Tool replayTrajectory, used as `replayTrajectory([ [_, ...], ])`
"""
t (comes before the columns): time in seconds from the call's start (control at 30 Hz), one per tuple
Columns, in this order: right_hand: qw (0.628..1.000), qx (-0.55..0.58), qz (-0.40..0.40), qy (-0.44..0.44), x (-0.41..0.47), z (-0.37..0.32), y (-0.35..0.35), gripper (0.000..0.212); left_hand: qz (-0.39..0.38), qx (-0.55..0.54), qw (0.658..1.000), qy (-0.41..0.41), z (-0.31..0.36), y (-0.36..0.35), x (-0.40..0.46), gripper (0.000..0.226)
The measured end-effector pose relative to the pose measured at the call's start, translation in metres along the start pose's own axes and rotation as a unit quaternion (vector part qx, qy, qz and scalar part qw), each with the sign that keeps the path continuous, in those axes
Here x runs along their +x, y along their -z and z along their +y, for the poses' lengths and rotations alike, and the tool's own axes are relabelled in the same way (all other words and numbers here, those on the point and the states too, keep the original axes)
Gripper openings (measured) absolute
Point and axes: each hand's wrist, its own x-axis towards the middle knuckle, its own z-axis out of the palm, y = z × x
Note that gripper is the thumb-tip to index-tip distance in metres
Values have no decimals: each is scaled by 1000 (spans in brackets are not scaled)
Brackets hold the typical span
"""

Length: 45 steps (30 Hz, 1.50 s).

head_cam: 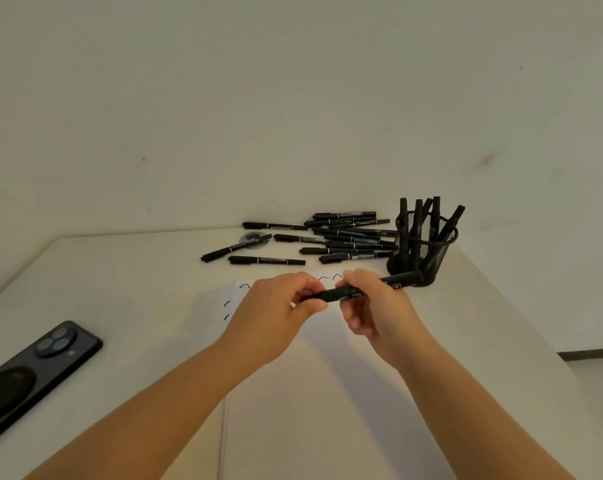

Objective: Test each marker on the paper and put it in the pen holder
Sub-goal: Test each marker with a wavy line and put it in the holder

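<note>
Head: both hands grip marker point(348, 292) near-level, left-right.

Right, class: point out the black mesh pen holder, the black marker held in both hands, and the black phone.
Black mesh pen holder point(428, 251), head view, mesh wall.
Black marker point(402, 280), head view, barrel's right end.
Black phone point(33, 372), head view, back.

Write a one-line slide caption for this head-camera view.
Both hands, left hand and right hand, grip one black marker above scribbled paper, near the mesh pen holder.

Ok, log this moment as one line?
both hands grip marker | left hand | right hand | over paper | pen holder partly filled
</note>
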Motion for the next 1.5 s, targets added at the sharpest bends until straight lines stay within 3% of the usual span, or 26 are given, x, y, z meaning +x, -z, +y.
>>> replayTrajectory([
  [0.07,998,50,12,-26,-2,4,-2,22,48,109,992,-49,2,0,-7,14],
  [0.13,995,83,13,-44,-4,8,-2,22,77,225,962,-136,1,-1,-13,19],
  [0.23,995,75,-3,-60,-8,16,1,23,76,291,932,-204,-3,-2,-24,18],
  [0.43,998,42,-17,-32,-13,29,7,31,-56,202,975,-73,-1,-8,-37,29],
  [0.63,997,12,-61,41,-10,34,7,38,-117,60,991,-6,-3,-7,-41,28],
  [0.7,996,57,-19,66,-5,28,20,41,-130,-6,991,41,-14,-3,-42,32],
  [0.77,985,126,73,95,1,17,49,42,-133,-77,981,122,-35,13,-44,35],
  [0.83,981,67,136,124,6,9,75,35,-120,-85,976,158,-54,30,-42,35],
  [0.93,979,-113,124,119,13,16,74,21,-53,-40,990,128,-68,32,-36,33],
  [1.0,972,-159,111,130,18,21,63,11,-27,3,995,100,-71,26,-35,28],
  [1.07,967,-176,117,142,20,20,56,4,-17,58,995,83,-77,23,-39,21],
  [1.2,965,-189,87,159,28,15,33,17,-13,153,987,45,-91,27,-46,23],
  [1.37,975,-190,21,115,49,17,-27,9,-10,154,988,13,-97,27,-46,25],
  [1.5,972,-206,20,108,66,35,-71,9,-12,145,989,3,-99,27,-46,25],
])
